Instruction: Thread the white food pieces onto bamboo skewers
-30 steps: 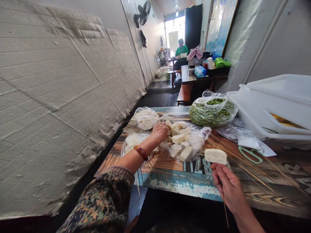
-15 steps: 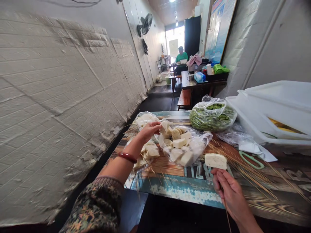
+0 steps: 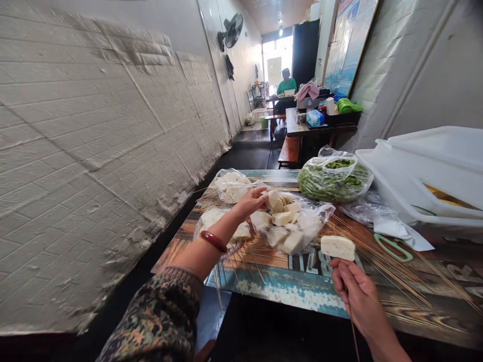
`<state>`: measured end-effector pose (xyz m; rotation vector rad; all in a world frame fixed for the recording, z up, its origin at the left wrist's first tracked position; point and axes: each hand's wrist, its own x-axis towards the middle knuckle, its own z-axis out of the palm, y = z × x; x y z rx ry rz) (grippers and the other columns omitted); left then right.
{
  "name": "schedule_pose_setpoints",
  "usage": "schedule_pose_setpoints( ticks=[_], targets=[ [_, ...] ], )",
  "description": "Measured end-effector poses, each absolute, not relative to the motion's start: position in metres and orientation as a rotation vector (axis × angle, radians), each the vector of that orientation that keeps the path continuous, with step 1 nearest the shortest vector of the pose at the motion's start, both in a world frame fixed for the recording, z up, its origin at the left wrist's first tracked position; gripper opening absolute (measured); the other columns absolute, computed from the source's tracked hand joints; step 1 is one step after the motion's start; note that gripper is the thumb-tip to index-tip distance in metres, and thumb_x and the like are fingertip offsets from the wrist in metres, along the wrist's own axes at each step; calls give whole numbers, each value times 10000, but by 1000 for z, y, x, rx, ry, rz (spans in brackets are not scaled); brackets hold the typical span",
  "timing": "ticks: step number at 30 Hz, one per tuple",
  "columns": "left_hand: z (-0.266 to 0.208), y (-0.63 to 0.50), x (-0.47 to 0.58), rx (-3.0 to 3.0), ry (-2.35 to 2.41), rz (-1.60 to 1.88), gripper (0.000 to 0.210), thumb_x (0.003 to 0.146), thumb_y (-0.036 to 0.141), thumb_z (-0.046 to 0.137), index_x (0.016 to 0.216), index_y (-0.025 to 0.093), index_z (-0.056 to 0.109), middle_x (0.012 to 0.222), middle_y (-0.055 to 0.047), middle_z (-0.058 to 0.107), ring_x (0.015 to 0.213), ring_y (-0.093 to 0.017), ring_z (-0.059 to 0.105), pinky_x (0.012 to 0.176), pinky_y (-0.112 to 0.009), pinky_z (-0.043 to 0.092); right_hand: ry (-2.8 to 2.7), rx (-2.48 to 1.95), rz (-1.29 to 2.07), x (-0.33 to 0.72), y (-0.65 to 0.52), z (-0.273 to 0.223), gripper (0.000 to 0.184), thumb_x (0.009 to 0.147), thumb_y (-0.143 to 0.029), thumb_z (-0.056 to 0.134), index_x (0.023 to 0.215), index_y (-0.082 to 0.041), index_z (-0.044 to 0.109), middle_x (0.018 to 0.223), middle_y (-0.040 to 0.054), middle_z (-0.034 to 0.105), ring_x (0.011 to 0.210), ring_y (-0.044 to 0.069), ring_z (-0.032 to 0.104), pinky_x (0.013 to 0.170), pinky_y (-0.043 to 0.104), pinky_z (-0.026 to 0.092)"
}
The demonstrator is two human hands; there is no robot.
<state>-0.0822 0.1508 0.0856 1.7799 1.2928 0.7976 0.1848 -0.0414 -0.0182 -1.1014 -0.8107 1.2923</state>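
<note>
Skewer (image 3: pixel 351 322) runs nearly upright through slab (image 3: pixel 337 247), right hand (image 3: pixel 356 294) pinching it; left hand (image 3: pixel 252 201) grips chunk (image 3: pixel 272 198).

Bagged green beans (image 3: pixel 334 180) — white tubs (image 3: pixel 433 171)

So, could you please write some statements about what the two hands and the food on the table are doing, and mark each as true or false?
1. The right hand holds a thin skewer with one white slice on its top end. True.
2. The left hand reaches into the bag of green beans. False: it is at the open bag of white pieces, fingers on a piece; whether it grips it I cannot tell.
3. Loose bamboo skewers lie on the table right of the white pieces. True.
4. The green scissors are in the right hand. False: they lie on the table, untouched.
</note>
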Motion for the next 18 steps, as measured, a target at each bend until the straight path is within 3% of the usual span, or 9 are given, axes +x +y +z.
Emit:
schedule_pose_setpoints(
  ticks=[2,5,9,14,18],
  targets=[
    [76,155,-78,1848,1369,737,360,907,272,488,1207,119,615,869,-72,702,731,-152,648,671,-272,529,-816,-1102,1286,184,-41,-17,349,866,-533,682,955,-198,642,568,-52,477,462,78,345,403,194,265],
    [67,156,-81,2015,1476,585,195,807,207,569,929,140,705,745,-43,682,727,-178,637,708,-296,510,-816,-1097,1294,184,-41,-15,368,864,-552,674,941,-194,643,557,-54,466,447,82,341,395,205,262],
    [66,151,-90,2249,1521,334,76,705,181,633,661,194,694,758,-50,700,832,-218,646,801,-300,482,-804,-1098,1300,184,-40,-16,358,864,-545,676,950,-200,637,568,-55,467,447,79,341,389,195,268],
    [62,150,-93,2410,1583,123,42,679,223,675,681,199,710,890,-107,711,910,-275,659,833,-333,473,-794,-1080,1329,186,-40,-18,333,883,-529,663,947,-203,649,571,-55,466,456,74,342,394,185,273],
    [63,152,-95,2462,1611,46,80,660,244,688,728,208,711,887,-97,706,937,-282,651,825,-328,465,-781,-1077,1340,186,-40,-18,348,879,-538,665,936,-195,664,572,-52,460,457,73,338,388,191,273]
  ],
)
